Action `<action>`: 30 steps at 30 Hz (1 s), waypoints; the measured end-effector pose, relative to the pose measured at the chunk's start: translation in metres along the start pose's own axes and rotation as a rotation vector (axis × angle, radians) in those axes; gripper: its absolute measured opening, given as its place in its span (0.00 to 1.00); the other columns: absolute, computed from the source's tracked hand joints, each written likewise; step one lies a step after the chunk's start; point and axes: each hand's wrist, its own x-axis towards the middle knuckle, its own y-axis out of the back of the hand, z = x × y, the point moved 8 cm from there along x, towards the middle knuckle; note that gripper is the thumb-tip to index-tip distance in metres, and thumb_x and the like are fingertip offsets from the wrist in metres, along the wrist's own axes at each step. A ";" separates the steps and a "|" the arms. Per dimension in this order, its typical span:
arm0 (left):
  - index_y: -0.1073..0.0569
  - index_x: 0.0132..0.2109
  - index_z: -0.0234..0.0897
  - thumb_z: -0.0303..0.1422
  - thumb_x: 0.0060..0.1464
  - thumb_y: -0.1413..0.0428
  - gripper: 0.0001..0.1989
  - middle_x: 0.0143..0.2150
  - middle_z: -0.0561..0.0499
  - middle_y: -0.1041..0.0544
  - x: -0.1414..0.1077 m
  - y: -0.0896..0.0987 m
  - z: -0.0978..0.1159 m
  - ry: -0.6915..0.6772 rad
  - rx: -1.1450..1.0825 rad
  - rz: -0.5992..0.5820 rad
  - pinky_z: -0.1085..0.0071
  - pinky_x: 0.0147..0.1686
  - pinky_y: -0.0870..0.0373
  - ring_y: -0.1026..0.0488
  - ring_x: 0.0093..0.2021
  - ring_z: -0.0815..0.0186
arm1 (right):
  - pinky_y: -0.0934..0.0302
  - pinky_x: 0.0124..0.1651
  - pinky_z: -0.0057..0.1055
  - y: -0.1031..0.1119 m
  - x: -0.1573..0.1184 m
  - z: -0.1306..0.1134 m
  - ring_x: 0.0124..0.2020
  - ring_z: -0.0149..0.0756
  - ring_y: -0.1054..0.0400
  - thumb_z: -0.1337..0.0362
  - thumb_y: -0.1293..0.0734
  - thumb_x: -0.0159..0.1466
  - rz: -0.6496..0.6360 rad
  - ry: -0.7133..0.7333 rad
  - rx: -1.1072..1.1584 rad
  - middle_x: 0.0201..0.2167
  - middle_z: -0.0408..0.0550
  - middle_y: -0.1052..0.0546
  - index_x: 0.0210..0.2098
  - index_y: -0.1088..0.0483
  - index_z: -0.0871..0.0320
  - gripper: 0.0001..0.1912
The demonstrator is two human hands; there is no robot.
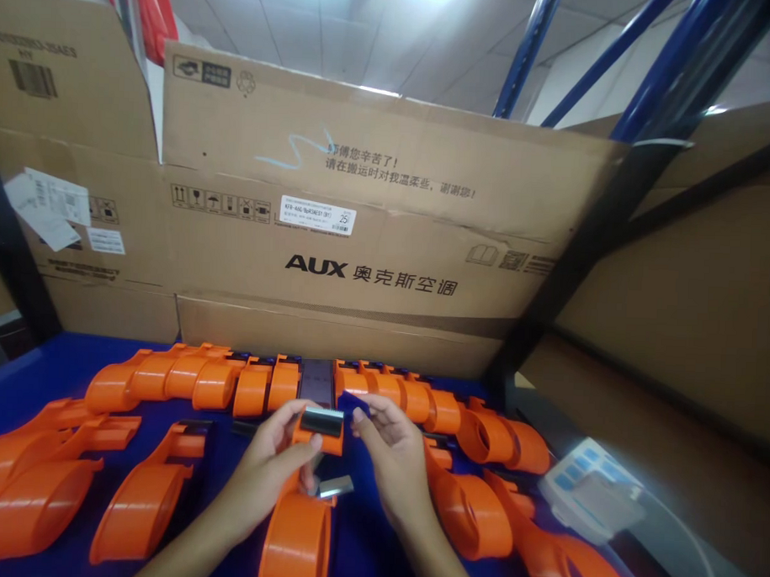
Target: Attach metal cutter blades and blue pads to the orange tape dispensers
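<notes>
My left hand [284, 445] grips the head of an orange tape dispenser [297, 538], its thumb on the front edge. A black strip with a toothed metal edge [322, 420] lies across that head. My right hand [389, 436] pinches a small dark blue piece [352, 403] between thumb and fingers, just right of the dispenser's head. Below the hands a small shiny metal piece [336, 487] shows beside the dispenser.
Rows of orange dispensers [214, 386] stand on the blue surface [226, 485], more on both sides. A cardboard sheet [374, 238] rises behind. At the right are a white device [593, 489] with a cable and a dark rack post [549, 294].
</notes>
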 end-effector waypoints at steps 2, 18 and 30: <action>0.29 0.52 0.41 0.41 0.54 0.35 0.21 0.30 0.56 0.24 0.000 0.003 0.007 -0.054 0.016 0.058 0.73 0.24 0.31 0.30 0.19 0.72 | 0.32 0.39 0.32 0.004 -0.004 -0.007 0.34 0.38 0.29 0.58 0.31 0.64 0.048 0.077 -0.106 0.32 0.47 0.24 0.37 0.29 0.56 0.08; 0.28 0.50 0.40 0.42 0.54 0.35 0.20 0.34 0.54 0.24 -0.001 0.010 0.021 -0.159 0.082 0.154 0.78 0.21 0.36 0.37 0.22 0.74 | 0.38 0.33 0.26 -0.023 -0.024 -0.030 0.29 0.33 0.32 0.67 0.37 0.67 -0.104 0.303 -0.450 0.28 0.42 0.28 0.32 0.37 0.54 0.07; 0.29 0.52 0.42 0.40 0.55 0.34 0.20 0.33 0.56 0.26 -0.001 0.010 0.020 -0.163 0.071 0.151 0.78 0.22 0.35 0.35 0.22 0.75 | 0.38 0.37 0.29 -0.027 -0.025 -0.034 0.32 0.36 0.32 0.68 0.38 0.68 -0.161 0.337 -0.458 0.31 0.45 0.27 0.29 0.39 0.53 0.11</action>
